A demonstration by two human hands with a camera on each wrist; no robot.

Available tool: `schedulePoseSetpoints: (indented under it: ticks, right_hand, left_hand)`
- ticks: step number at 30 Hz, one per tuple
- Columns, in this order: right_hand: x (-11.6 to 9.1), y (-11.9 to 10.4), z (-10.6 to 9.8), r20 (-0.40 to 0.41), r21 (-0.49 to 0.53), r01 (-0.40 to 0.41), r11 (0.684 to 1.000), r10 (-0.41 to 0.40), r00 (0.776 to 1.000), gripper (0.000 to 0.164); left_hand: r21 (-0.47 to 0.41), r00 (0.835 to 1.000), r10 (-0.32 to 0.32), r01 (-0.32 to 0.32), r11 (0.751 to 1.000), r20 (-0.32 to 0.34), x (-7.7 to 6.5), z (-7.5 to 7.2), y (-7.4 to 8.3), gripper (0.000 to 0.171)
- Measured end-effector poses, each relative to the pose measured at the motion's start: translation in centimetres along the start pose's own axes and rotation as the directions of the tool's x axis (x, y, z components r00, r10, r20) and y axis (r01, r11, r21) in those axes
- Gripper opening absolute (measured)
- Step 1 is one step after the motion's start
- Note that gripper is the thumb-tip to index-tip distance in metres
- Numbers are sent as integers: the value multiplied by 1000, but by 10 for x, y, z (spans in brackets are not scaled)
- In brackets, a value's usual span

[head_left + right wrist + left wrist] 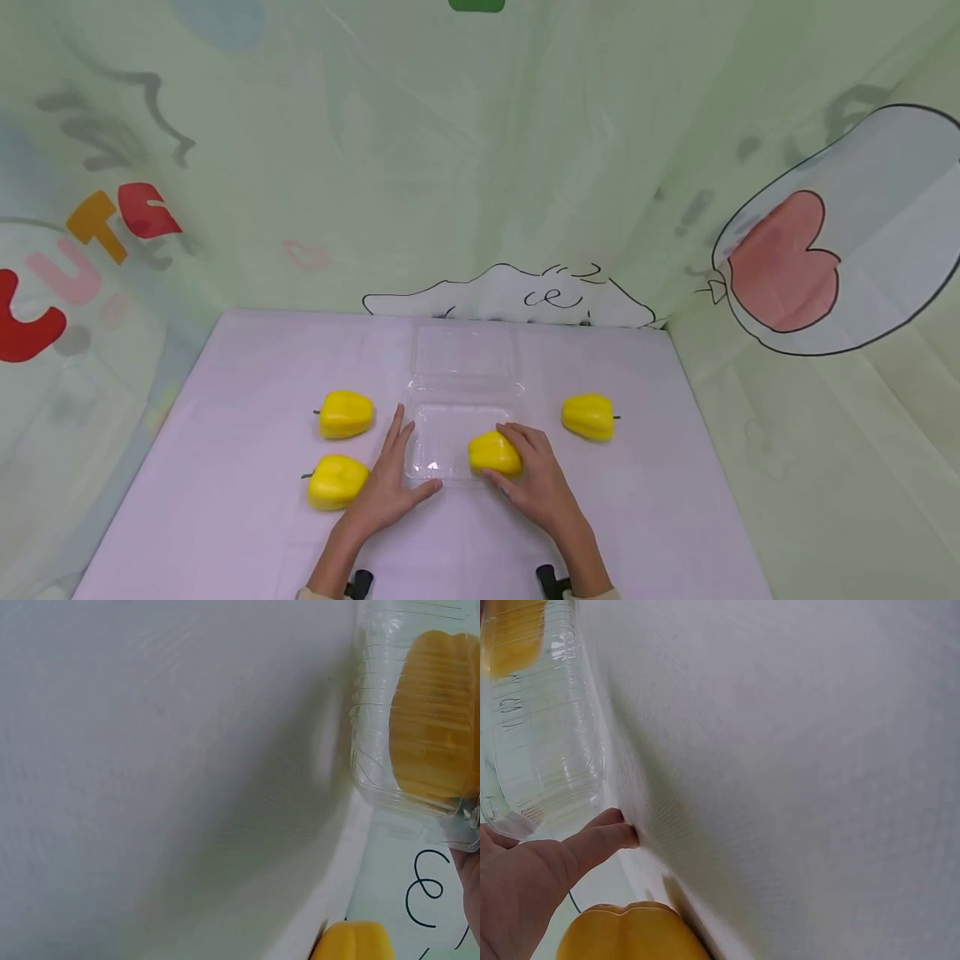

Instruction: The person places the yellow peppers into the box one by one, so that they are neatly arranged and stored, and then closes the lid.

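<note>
A clear plastic clamshell box (447,423) lies with its lid folded back, away from me. At the box's right end, my right hand (542,483) grips a yellow bell pepper (493,452) between thumb and fingers. Through the clear wall, the right wrist view shows this pepper (431,716) inside the box. My left hand (390,490) is at the box's left side, fingers straight and thumb spread toward its front edge. Just left of that hand sits another yellow pepper (335,482), its near side close to the wrist.
Two more yellow peppers lie on the pale cloth-covered table (247,467): one at the back left (346,414), one right of the box (588,417). Printed fabric walls (450,167) enclose the table at the back and sides.
</note>
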State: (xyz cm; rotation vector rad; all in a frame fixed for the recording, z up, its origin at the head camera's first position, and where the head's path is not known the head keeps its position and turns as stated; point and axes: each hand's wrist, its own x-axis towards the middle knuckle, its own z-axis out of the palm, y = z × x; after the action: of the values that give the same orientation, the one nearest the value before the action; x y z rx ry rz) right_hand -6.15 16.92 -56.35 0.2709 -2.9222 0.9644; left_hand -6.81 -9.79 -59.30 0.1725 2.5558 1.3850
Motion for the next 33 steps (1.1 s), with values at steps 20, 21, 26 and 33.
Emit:
schedulePoseSetpoints:
  ticks: [20, 21, 26, 33]
  right_hand:
    - [4, -6, 3, 1, -44, 13, 999, -13, 1000, 72]
    - [4, -6, 3, 2, -49, 14, 999, -14, 1000, 72]
    - [6, -8, 2, 23, -46, 6, 999, -5, 1000, 71]
    - [8, -9, 2, 60, -67, -9, 998, 13, 998, 71]
  left_hand:
    - [4, 1000, 0, 0, 1000, -8, 0, 0, 1, 107]
    - [1, 1000, 2, -2, 1000, -10, 0, 0, 1, 107]
    - [-3, 1000, 4, -4, 1000, -12, 0, -1, 2, 107]
    - [6, 1000, 9, -9, 1000, -11, -1, -1, 3, 107]
